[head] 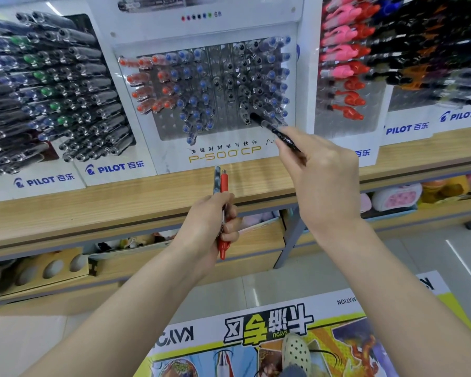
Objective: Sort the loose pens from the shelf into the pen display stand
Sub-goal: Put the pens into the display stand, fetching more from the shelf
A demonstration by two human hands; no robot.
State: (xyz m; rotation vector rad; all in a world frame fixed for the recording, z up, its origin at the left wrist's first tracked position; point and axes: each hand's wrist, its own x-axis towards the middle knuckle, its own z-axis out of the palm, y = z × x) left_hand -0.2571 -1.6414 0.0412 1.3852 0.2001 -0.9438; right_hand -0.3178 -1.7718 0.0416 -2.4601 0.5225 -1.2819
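Note:
The pen display stand, a white board marked P-500 CP, leans on the wooden shelf with rows of red, blue and black pens in its grey holes. My right hand grips a black pen whose tip touches the lower right of the hole grid, beside black and blue pens. Below the stand, my left hand is closed around a red pen and a blue-grey pen, both pointing up past the shelf edge.
More Pilot pen stands flank it: black, blue and green pens on the left, pink, red and dark ones on the right. The wooden shelf has lower tiers with plush toys. A colourful floor poster lies under my shoe.

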